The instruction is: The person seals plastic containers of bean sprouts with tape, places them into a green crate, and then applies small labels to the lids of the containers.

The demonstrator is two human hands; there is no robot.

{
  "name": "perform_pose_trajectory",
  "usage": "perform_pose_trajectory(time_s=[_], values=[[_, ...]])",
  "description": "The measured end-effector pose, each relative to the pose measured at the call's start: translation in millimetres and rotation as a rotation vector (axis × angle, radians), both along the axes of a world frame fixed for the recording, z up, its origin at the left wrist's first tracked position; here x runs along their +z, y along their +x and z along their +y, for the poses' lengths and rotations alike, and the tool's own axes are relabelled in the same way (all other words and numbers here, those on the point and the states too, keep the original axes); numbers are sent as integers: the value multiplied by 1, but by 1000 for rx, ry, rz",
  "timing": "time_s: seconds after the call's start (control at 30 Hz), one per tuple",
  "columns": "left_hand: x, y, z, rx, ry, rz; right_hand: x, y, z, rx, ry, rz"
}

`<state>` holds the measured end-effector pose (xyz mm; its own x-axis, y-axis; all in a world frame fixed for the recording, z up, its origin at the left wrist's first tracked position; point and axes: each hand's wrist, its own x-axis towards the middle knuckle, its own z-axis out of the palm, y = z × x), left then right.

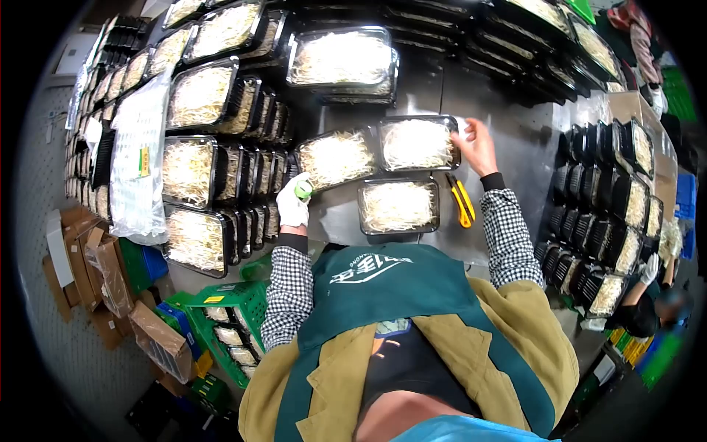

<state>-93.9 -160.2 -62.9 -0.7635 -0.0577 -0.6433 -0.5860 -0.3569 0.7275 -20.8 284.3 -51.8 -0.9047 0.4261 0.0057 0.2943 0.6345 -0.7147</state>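
Three black trays of pale sprouts lie in front of me on the metal table. My left hand, in a white glove, is closed round a small green roll at the lower left corner of the left tray. My bare right hand is at the right edge of the right tray, fingers apart. Nearer my body lies the third tray. To its right is a yellow cutter knife.
Stacked sprout trays line the left, with a plastic bag over some. More stacks stand behind and at right. A green crate is at lower left. A co-worker's gloved hand is at far right.
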Motion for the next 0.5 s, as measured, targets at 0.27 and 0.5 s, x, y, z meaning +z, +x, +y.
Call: perform_pose_trajectory(time_s=[0.27, 0.5], values=[[26, 2, 24, 87, -37, 110, 79, -181, -91, 32, -300, 147], [40, 25, 18, 83, -53, 142, 85, -138, -100, 197, -977, 449]])
